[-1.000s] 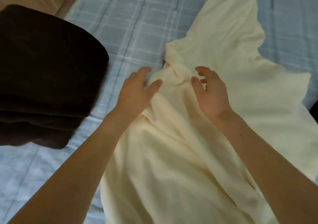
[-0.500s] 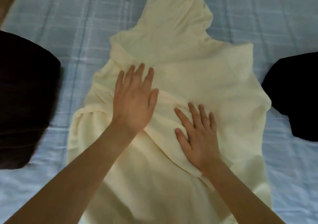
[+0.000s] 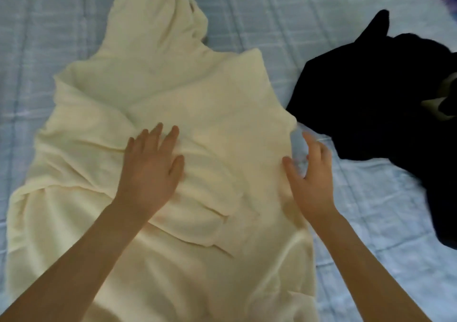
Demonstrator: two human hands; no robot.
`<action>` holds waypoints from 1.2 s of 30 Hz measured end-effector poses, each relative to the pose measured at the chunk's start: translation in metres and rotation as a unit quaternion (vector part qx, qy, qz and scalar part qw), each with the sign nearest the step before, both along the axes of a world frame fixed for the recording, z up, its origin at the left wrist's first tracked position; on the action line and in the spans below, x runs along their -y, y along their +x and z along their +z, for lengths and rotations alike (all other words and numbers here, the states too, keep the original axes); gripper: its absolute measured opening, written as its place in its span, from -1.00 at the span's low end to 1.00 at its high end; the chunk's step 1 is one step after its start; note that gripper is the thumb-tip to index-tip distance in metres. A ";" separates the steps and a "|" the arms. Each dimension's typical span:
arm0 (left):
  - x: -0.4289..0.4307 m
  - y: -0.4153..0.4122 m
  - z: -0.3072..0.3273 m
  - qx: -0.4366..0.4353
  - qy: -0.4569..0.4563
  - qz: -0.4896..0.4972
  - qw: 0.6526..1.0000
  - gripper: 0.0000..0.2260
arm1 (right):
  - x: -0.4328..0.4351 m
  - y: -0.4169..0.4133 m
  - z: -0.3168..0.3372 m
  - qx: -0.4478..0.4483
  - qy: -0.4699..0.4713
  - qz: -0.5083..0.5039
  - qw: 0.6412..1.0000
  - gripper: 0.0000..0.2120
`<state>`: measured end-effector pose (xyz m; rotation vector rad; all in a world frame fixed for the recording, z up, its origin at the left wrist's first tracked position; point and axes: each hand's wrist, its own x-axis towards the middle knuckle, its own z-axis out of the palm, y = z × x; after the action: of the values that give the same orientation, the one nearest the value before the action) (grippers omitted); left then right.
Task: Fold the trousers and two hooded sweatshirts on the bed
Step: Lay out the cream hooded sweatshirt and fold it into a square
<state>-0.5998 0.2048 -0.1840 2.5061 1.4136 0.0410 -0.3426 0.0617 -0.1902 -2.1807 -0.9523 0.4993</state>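
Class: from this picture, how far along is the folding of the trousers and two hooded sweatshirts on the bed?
Done: nothing folded is in view. In hand: the cream cloth hooded sweatshirt lies spread on the blue checked bedcover; the left hand presses flat on it, the right hand open at its right edge. Left: folding it, then the crumpled black garment beside it. No trousers are identifiable.

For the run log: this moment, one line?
cream hoodie: spread on bed | left hand: flat on it | right hand: open at its edge | black garment: unfolded
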 end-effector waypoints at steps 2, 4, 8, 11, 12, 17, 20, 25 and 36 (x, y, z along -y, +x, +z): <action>0.014 0.040 0.009 0.112 -0.050 -0.012 0.992 -0.46 | -0.018 0.016 0.004 -0.153 0.054 -0.045 0.986 -0.41; 0.021 0.081 0.010 0.202 -0.095 -0.010 0.975 -0.51 | -0.038 0.029 0.003 -0.218 0.060 -0.053 0.973 -0.38; 0.018 0.138 0.018 0.317 -0.116 0.028 0.941 -0.55 | -0.066 0.032 0.007 -0.198 0.073 -0.003 0.977 -0.57; 0.007 0.153 0.040 0.392 -0.180 0.142 0.891 -0.55 | -0.067 0.016 0.027 -0.209 0.139 0.038 0.967 -0.61; 0.003 0.152 0.045 0.404 -0.206 0.179 0.873 -0.54 | -0.063 0.008 0.033 -0.219 0.146 0.065 0.962 -0.59; -0.010 0.114 0.044 0.399 -0.227 0.243 0.855 -0.53 | -0.050 -0.023 0.042 -0.293 0.056 0.230 0.926 -0.53; -0.012 0.075 0.035 0.439 -0.213 0.266 0.831 -0.53 | -0.058 -0.024 0.032 -0.303 0.070 0.136 0.941 -0.63; -0.006 0.008 0.015 0.488 -0.185 0.378 0.765 -0.47 | -0.083 -0.016 0.008 -0.224 0.009 0.045 0.973 -0.66; 0.002 0.014 0.021 0.281 -0.061 0.164 0.943 -0.54 | -0.103 -0.063 -0.002 -0.286 0.053 0.156 0.944 -0.71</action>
<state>-0.5860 0.2029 -0.1629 1.9067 1.4918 0.6548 -0.4055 0.1652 -0.1925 -1.6419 -0.9608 1.1311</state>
